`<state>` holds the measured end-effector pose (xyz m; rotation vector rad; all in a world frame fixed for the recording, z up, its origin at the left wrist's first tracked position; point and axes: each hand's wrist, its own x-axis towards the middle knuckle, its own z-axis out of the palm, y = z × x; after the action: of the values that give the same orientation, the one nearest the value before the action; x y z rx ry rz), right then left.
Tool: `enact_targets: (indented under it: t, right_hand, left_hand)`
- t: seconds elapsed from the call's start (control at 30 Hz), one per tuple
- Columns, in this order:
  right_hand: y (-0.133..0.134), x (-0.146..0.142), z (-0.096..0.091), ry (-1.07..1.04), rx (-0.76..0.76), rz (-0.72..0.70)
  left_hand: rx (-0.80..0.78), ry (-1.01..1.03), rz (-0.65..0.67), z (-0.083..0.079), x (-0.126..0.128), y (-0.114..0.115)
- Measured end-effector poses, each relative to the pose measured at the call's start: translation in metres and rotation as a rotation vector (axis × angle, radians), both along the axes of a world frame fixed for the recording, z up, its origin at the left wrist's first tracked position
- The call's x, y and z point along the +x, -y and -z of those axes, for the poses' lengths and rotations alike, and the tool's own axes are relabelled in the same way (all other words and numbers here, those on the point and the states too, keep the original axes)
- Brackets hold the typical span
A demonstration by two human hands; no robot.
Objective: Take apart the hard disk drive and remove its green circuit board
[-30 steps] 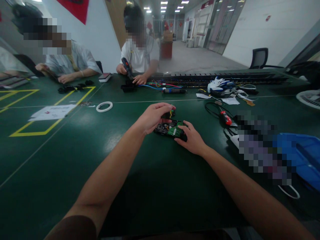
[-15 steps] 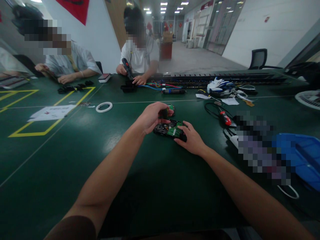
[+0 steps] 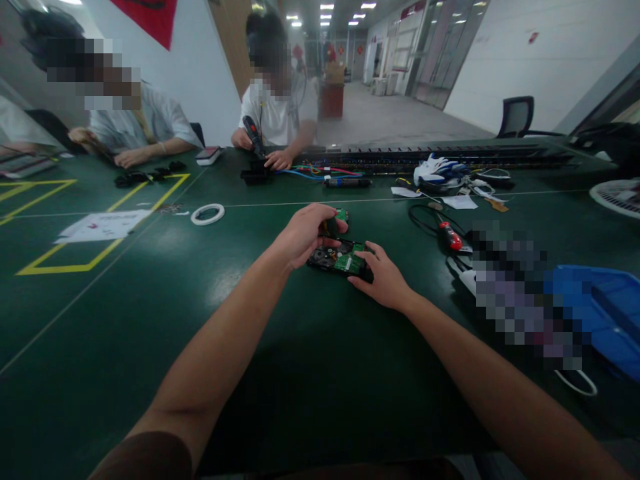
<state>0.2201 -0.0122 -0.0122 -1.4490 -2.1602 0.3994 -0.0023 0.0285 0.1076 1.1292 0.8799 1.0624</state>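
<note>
A hard drive (image 3: 333, 261) lies on the green table, its black casing and green circuit board facing up. My right hand (image 3: 383, 277) grips its right end, thumb at the near edge and fingers over the board. Above the drive's left part, my left hand (image 3: 310, 233) has its fingers closed round a dark, upright handle, which looks like a screwdriver (image 3: 329, 227); its tip is hidden by the hand. Just behind that hand, a second green circuit board (image 3: 343, 215) shows in part.
To the right are a red-and-black screwdriver (image 3: 451, 236), a blue tray (image 3: 595, 313) and a blurred-out item. White gloves (image 3: 434, 172), cables and a long black rack (image 3: 440, 158) lie farther back. A tape roll (image 3: 207, 214) and paper (image 3: 103, 226) sit left. Co-workers sit across the table.
Almost nothing differs. Both hands keep their places at the hard drive, and the view has shifted very slightly.
</note>
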Motion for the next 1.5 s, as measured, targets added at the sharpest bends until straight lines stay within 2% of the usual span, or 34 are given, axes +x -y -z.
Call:
enact_targets:
  t: [0.2,0.37,0.47,0.93,1.3,1.5]
  right_hand:
    - [0.0,0.0005,0.0003,0.005,0.008,-0.001]
    - [-0.0001,0.0003,0.0007,0.002,0.021,-0.003]
    - [0.0002,0.0002,0.0001,0.017,0.01,0.008]
    - [0.0005,-0.0018,-0.0017,-0.003,-0.002,0.007]
    - [0.0014,-0.0007,-0.0005,0.014,0.019,0.006]
    - [0.0016,-0.0006,-0.0013,0.023,0.012,0.006]
  left_hand:
    - [0.005,0.006,0.045,-0.0008,0.0024,0.001]
    - [0.06,-0.042,-0.025,-0.0016,0.0016,0.0016]
    - [0.068,-0.052,-0.023,-0.0021,0.001,0.0017]
    - [-0.047,0.115,-0.004,-0.0002,0.0065,0.003]
    - [0.046,0.039,0.043,-0.0031,0.0044,0.0058]
    - [0.019,0.053,0.059,-0.0019,0.0041,0.0042]
